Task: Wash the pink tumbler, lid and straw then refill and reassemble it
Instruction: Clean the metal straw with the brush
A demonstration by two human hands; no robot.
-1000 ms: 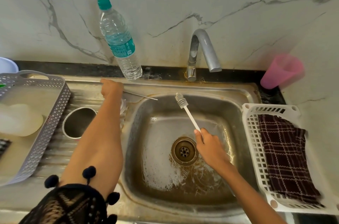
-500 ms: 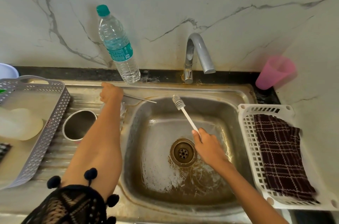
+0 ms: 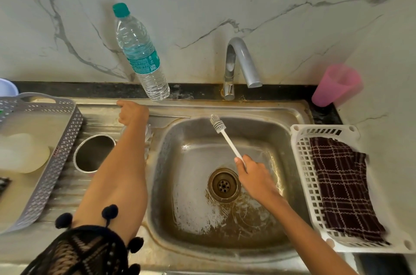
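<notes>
Here, the right hand is gripping a white brush over the sink, bristles pointing toward the tap. The left hand is closing on a metal straw lying along the sink's back-left rim. The steel tumbler is standing open left of the sink.

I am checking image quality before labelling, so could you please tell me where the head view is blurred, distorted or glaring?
Head view: wide-angle bending tilts the clear plastic water bottle and curves the black counter strip; the pink plastic cup at the right edge is smeared; bright glints lie on the wet steel sink basin; the white bottle brush looks sharp.
</notes>
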